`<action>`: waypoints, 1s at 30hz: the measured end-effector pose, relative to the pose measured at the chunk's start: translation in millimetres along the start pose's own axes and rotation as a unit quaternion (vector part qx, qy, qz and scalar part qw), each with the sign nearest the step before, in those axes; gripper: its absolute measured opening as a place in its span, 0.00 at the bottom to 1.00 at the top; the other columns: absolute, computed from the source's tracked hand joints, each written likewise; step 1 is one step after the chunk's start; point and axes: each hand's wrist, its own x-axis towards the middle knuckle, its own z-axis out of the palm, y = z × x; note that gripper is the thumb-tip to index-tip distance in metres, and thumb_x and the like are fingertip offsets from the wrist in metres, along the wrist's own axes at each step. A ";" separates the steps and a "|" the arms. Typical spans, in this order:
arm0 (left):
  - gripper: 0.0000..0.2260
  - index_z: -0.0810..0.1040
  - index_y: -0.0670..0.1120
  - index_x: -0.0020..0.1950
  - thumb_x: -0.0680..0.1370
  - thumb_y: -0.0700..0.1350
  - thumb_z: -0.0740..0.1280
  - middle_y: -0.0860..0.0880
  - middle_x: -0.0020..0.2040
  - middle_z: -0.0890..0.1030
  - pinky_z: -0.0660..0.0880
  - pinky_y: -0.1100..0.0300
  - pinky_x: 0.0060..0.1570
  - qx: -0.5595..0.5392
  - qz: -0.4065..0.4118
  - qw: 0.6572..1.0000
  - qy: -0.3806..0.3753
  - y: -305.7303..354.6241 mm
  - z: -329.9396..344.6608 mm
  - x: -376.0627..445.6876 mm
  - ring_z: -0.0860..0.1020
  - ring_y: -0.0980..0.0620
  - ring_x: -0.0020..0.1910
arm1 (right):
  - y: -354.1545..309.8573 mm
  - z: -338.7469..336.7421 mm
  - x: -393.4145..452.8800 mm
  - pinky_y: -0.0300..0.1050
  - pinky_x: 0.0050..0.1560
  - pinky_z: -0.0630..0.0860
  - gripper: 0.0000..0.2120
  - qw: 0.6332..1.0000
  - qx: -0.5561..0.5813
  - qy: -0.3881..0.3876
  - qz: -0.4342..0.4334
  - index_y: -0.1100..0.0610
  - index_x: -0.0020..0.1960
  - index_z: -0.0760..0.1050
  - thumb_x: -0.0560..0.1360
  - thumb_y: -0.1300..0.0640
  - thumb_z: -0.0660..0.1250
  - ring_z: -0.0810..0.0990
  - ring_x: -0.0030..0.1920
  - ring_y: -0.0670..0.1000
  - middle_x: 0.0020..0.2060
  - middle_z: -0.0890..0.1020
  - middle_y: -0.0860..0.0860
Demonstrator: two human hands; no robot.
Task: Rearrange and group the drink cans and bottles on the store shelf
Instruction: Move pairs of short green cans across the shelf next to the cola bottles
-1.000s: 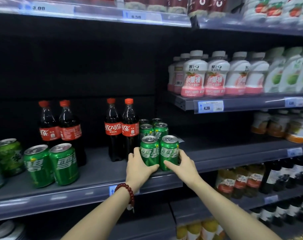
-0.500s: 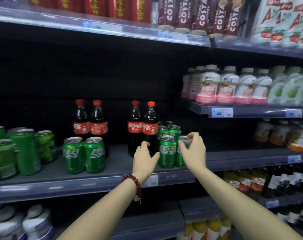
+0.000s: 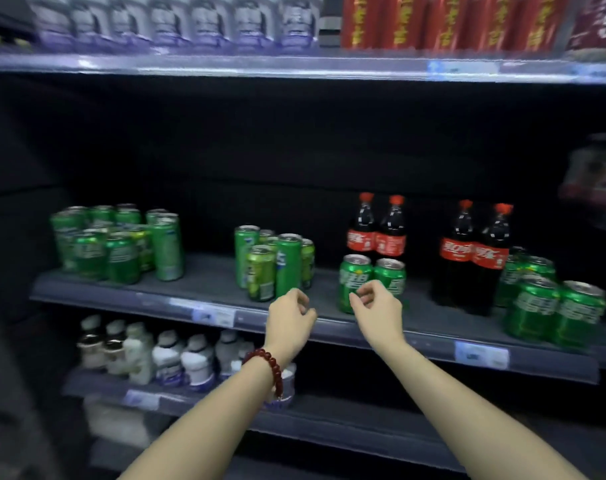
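Observation:
Two green cans [image 3: 355,277] stand side by side at the front of the grey middle shelf [image 3: 433,323], with two cola bottles [image 3: 376,233] right behind them. My right hand [image 3: 377,311] hovers in front of this pair, fingers loosely curled, holding nothing. Just to its left, my left hand [image 3: 289,320], with a red bead bracelet on the wrist, is also loosely curled and empty. A second cola pair [image 3: 474,254] stands further right, next to several green cans [image 3: 554,311]. More green cans stand in a middle cluster [image 3: 273,263] and a left cluster [image 3: 118,244].
Purple-labelled bottles [image 3: 177,22] and red cans [image 3: 443,22] fill the top shelf. White bottles [image 3: 170,358] line the lower shelf. Bare shelf shows between the can clusters. Price tags [image 3: 481,355] run along the shelf edge. The picture is blurred.
The view has swung left. Both hands have come off the green cans at the right and now hover, empty, in front of the can pair further left.

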 end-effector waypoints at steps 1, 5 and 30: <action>0.08 0.78 0.43 0.52 0.73 0.40 0.67 0.50 0.40 0.79 0.71 0.61 0.46 -0.001 -0.003 1.000 0.011 -9.2 -13.4 0.8 0.79 0.49 0.46 | -11.7 16.6 -4.3 0.46 0.44 0.74 0.05 1.000 0.008 -0.012 -0.008 0.56 0.43 0.74 0.73 0.57 0.69 0.77 0.38 0.52 0.35 0.79 0.50; 0.06 0.77 0.43 0.49 0.73 0.40 0.67 0.51 0.37 0.77 0.70 0.61 0.44 0.004 -0.014 0.999 0.044 -42.3 -56.0 8.8 0.78 0.48 0.45 | -49.1 74.2 -16.3 0.49 0.47 0.75 0.04 0.997 0.028 -0.067 -0.034 0.56 0.43 0.74 0.73 0.58 0.69 0.78 0.40 0.53 0.37 0.80 0.53; 0.08 0.77 0.43 0.53 0.76 0.43 0.67 0.52 0.39 0.76 0.68 0.62 0.42 0.092 -0.146 0.968 0.180 -237.5 -271.3 145.7 0.74 0.53 0.42 | -196.6 361.9 14.6 0.33 0.36 0.70 0.04 0.965 0.112 -0.229 -0.068 0.55 0.45 0.76 0.74 0.55 0.68 0.76 0.37 0.44 0.36 0.78 0.47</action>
